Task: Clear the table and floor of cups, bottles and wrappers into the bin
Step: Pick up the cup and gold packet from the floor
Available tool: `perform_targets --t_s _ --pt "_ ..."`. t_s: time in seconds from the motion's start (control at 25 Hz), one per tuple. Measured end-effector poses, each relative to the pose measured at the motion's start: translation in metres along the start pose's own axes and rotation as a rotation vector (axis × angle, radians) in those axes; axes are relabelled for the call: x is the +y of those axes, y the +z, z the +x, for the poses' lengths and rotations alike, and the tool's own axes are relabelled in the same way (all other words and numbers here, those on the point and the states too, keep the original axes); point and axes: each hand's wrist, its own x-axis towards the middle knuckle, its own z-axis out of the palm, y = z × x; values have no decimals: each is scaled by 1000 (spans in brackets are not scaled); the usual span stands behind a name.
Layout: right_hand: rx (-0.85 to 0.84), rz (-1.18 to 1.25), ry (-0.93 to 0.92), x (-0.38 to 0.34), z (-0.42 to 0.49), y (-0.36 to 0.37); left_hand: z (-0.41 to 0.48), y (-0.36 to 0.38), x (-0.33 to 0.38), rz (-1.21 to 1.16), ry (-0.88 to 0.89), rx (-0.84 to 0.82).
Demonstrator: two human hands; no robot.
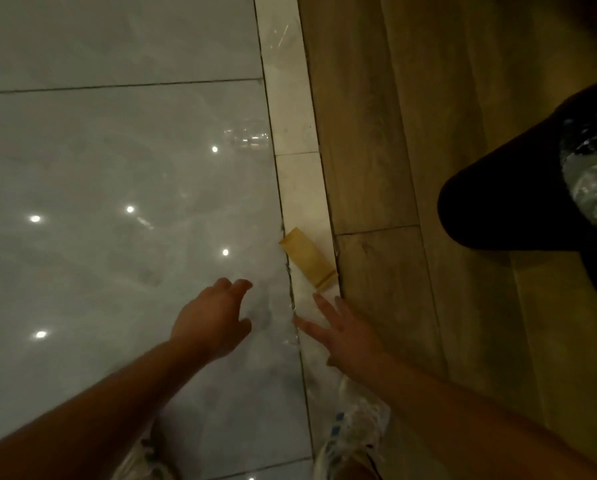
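A flat tan paper wrapper (pixel 307 258) lies on the pale stone strip of the floor (pixel 290 109), between grey tiles and wood planks. My right hand (pixel 342 329) hovers just below the wrapper, fingers spread, holding nothing; its fingertips are a short way from the wrapper's near end. My left hand (pixel 214 317) reaches out over the grey tile to the left of the wrapper, fingers loosely apart and empty. A black bin bag (pixel 518 188) with crumpled clear plastic (pixel 591 178) inside stands open at the right edge.
Glossy grey tiles (pixel 117 202) with reflected ceiling lights fill the left. Wood-look planks (pixel 411 133) cover the right. My white shoes (pixel 356 441) show at the bottom, under my arms.
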Motion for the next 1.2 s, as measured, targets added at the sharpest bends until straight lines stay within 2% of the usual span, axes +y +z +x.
perform_targets --t_s 0.16,0.24,0.32,0.36,0.4,0.48,0.56,0.6,0.72,0.76,0.84,0.92,1.0,1.08,1.16,1.2 --pt "180 73 -142 3 26 -1 34 -10 -22 -42 111 -71" --pt "324 171 -121 4 34 -11 45 -15 -26 -222 134 -157" --pt "485 369 -10 5 41 -36 58 -37 -27 -504 177 -258" --pt "540 445 5 8 48 -56 65 -52 -26 -583 231 -253" --pt "598 487 -3 11 61 -80 76 -67 -25 -557 302 -219" --pt "675 462 -22 16 88 -133 101 -94 -19 -323 377 -99" --pt "769 375 -79 17 119 -178 126 -112 -14 -93 391 81" --pt "800 376 -116 18 135 -193 140 -118 -16 -59 376 133" --pt "691 458 -250 33 180 -223 169 -140 -43 -173 274 196" --pt "641 459 -243 44 196 -234 177 -150 -57 -240 221 229" --pt "589 410 -122 70 229 -259 188 -172 -86 -455 120 296" --pt "517 260 -2 85 257 -278 194 -184 -109 -705 64 362" --pt "449 156 38 87 276 -281 197 -189 -120 -808 38 388" --pt "493 286 42 85 283 -274 199 -187 -123 -813 22 375" --pt "618 534 41 88 273 -271 203 -182 -120 -744 15 366" --pt "676 565 26 89 264 -274 203 -180 -117 -695 18 361"
